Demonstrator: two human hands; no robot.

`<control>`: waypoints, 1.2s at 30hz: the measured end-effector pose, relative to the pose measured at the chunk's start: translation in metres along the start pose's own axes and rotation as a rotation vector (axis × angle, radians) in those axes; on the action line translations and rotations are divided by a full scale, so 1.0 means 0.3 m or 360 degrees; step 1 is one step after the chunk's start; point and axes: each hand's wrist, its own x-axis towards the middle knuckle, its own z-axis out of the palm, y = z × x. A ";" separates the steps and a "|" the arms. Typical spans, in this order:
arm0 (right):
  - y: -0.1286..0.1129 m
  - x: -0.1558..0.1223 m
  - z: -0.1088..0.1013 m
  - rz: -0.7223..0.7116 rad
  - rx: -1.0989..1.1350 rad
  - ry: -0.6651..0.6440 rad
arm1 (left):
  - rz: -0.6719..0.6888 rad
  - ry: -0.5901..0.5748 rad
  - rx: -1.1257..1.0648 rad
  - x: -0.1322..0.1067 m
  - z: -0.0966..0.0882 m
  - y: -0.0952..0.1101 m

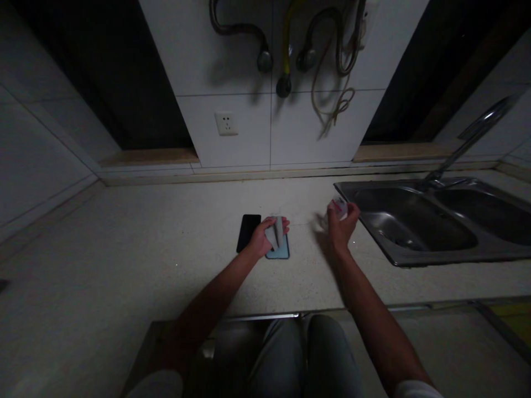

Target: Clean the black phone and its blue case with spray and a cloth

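Observation:
My left hand (260,240) is closed on a folded grey cloth (279,232), with its thumb on top. Just under it on the countertop lies a light-blue phone or phone case with a dark rim (279,254), partly covered by the hand and cloth. A black phone (248,228) lies flat to the left, its lower right part behind my hand. Near the sink, my right hand (343,225) grips a small clear plastic bottle with a red mark (339,207). The fingers hide much of the bottle, and its exact shape is blurred.
The pale countertop (199,215) runs along a tiled wall. On the right is a double steel sink (398,260) with a curved tap (473,138). A wall socket (226,124), a yellow pipe (286,50) and dark hoses (238,27) are at the back.

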 end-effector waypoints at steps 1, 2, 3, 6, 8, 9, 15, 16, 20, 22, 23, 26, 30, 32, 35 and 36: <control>-0.014 -0.002 -0.005 -0.0119 -0.0031 0.0148 | 0.0054 0.0023 0.0013 0.004 -0.001 -0.001; -0.028 -0.007 -0.011 -0.0243 -0.0052 0.0261 | 0.0111 0.0040 0.0033 0.007 -0.003 -0.002; -0.040 -0.015 -0.014 -0.0343 -0.0059 0.0340 | 0.0164 0.0050 0.0057 0.011 -0.004 -0.004; -0.069 -0.063 -0.006 -0.0476 0.0039 0.0139 | 0.0290 0.0076 0.0154 0.016 -0.007 -0.009; -0.085 -0.112 0.018 -0.0477 0.0122 -0.0415 | 0.0319 0.0099 0.0234 0.016 -0.008 -0.013; -0.094 -0.140 0.034 -0.0438 0.0157 -0.0757 | 0.0315 0.0100 0.0270 0.014 -0.008 -0.014; -0.132 -0.271 0.096 0.0007 0.0377 -0.1696 | 0.0315 0.0013 0.0487 -0.007 0.000 -0.017; -0.132 -0.279 0.098 0.0041 0.0392 -0.1688 | 0.0328 -0.0020 0.0540 -0.010 0.003 -0.017; -0.126 -0.274 0.101 0.0323 0.0517 -0.1510 | 0.0357 -0.0084 0.0664 -0.017 0.010 -0.002; -0.124 -0.256 0.106 0.0536 0.0634 -0.1402 | 0.0479 -0.0048 0.0813 -0.018 0.008 0.017; -0.125 -0.247 0.108 0.0621 0.0681 -0.1351 | 0.0571 -0.0036 0.0945 -0.019 0.004 0.030; -0.127 -0.222 0.113 0.0751 0.0746 -0.1211 | 0.0818 -0.0083 0.1409 -0.019 -0.017 0.066; -0.114 -0.205 0.114 0.0862 0.0761 -0.1006 | 0.0885 0.0016 0.1763 -0.009 -0.053 0.085; -0.101 -0.198 0.116 0.0896 0.0764 -0.0937 | 0.0848 0.0105 0.1834 -0.004 -0.066 0.080; -0.088 -0.187 0.120 0.0930 0.0762 -0.0862 | 0.0774 0.0161 0.1870 -0.002 -0.071 0.070; -0.087 -0.185 0.121 0.0955 0.0763 -0.0849 | 0.0755 0.0173 0.1867 -0.003 -0.070 0.069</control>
